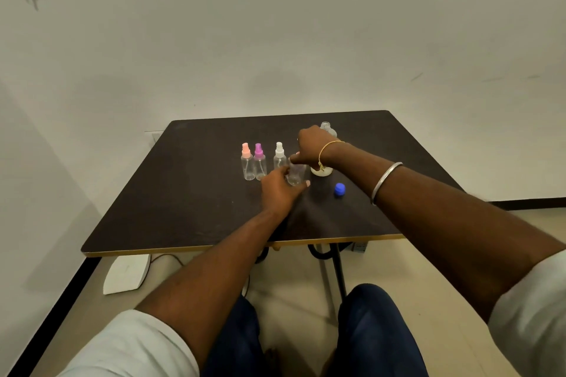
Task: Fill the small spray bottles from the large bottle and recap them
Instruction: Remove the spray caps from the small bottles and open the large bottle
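Three capped small bottles (259, 162) stand in a row on the counter (190, 193); the left hand (278, 190) has its fingers clamped on a fourth bottle (295, 175); the right hand (309, 145) curls over its top, grip unclear; the big bottle (327, 128) stands open behind, blue cap (339, 189) off; I think this fourth one is not finished.

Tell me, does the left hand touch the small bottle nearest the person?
Touching. The head view shows the left hand curled round the small bottle, with its thumb tip against the bottle's near side.
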